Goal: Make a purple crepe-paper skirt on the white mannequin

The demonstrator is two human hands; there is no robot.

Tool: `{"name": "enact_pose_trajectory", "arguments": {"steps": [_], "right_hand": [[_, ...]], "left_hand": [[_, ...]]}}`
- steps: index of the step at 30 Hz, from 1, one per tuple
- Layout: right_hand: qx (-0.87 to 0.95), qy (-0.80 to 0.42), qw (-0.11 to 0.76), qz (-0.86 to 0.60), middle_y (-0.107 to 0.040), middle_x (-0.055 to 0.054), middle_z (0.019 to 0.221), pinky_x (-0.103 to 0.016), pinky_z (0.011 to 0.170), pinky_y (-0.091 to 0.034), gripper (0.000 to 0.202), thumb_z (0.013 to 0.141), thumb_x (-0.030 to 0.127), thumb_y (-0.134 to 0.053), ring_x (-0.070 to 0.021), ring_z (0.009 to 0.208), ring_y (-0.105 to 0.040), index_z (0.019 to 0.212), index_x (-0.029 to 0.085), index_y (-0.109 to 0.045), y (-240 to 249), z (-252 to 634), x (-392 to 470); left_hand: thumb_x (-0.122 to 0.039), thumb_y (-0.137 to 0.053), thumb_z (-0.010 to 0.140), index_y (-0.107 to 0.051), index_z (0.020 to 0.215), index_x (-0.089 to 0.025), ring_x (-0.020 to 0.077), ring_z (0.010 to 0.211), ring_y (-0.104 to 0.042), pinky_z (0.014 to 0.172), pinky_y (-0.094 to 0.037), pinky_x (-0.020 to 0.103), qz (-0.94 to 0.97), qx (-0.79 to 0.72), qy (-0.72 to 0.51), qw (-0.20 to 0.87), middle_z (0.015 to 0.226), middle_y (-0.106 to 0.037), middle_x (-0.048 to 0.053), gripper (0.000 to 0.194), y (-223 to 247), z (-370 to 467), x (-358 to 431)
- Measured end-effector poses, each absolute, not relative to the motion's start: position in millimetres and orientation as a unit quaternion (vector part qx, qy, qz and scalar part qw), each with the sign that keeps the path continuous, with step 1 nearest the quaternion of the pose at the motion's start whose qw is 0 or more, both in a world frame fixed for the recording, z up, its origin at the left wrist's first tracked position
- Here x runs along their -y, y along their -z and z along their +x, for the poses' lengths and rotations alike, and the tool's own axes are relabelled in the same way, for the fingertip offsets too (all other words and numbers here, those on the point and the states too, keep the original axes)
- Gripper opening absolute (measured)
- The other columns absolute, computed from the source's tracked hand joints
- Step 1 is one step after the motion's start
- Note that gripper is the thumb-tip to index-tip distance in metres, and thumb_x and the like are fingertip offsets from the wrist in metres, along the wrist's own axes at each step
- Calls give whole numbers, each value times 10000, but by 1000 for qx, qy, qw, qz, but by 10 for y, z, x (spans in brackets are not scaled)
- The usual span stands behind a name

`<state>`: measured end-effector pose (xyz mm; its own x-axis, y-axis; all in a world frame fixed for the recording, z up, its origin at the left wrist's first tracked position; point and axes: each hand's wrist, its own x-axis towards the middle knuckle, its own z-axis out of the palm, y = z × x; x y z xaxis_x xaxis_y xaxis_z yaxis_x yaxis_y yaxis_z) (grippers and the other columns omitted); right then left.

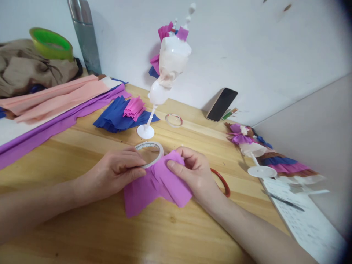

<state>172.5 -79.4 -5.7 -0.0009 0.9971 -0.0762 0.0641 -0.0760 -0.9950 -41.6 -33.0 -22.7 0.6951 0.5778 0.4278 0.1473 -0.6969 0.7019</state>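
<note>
The right hand (194, 172) pinches the purple paper (158, 185) by its right side, thumb in front; the left hand (123, 167) grasps the white tape roll (160, 154) by its near rim, fingertips reaching into the ring. The paper hangs between the two hands, above the worktop (110, 231), its gathered upper edge against the roll. Thin as it looks, it could tear or lose its folds if the hands pulled unevenly, and tape could catch it crooked, being so close. One red ring (225, 185) lies just beside the right wrist, where a sideways sweep could knock it.

Farther out there is one standing doll form (159, 93), whose slim stem could let it topple if bumped, one thin bracelet (180, 120), one blue pleated bundle (111, 119), one pink pleated bundle (134, 108) and one phone (222, 104). A yellow-green tape roll (41, 46) makes two rolls; one flask (88, 44) stands near it. At the right are one layered skirt (286, 161) and one black pen (287, 202).
</note>
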Motion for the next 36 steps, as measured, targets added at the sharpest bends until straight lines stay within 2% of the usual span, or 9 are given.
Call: {"name": "enact_pose_trajectory", "arguments": {"steps": [5,8,12,19,27,36], "right_hand": [[622,-386,458,-504,-569,27,590,-207,483,-387,75,723,190,-640,-94,526,-486,660,176,-603,14,1682,847],[663,-357,448,-481,-584,19,596,-213,508,-411,96,756,174,-603,-96,538,-502,661,175,-616,-11,1662,872],[623,-417,445,-489,-568,17,578,-208,470,-380,150,785,250,-627,-90,508,-475,660,171,-601,13,1669,860],[557,-474,448,-514,-523,35,566,-216,486,-364,198,721,299,-711,-96,516,-454,654,182,-567,71,1681,830],[550,-511,440,-493,-531,29,550,-212,469,-339,257,758,373,-703,-86,507,-428,651,173,-583,103,1675,824],[524,-527,447,-498,-570,21,566,-238,507,-366,251,724,375,-738,-97,523,-458,645,170,-615,132,1661,824]], "left_hand": [[-302,-474,983,-625,771,-158,144,701,-601,672,-471,236,863,-216,-323,323,715,-643,22,298,229,-413,331],[-311,-470,985,-619,759,-158,146,700,-605,674,-472,238,864,-213,-324,321,695,-636,20,311,238,-414,337],[-265,-483,976,-611,748,-155,145,719,-616,700,-479,243,867,-208,-326,315,724,-655,23,284,247,-415,344],[-184,-513,951,-621,755,-142,156,762,-621,727,-486,250,864,-200,-333,321,762,-671,41,227,263,-418,348],[-167,-530,941,-627,775,-140,147,749,-633,735,-497,241,870,-191,-337,304,760,-677,36,194,250,-422,353],[-190,-531,947,-637,813,-160,146,754,-631,732,-516,247,876,-176,-345,288,770,-687,35,173,245,-406,340]]}}
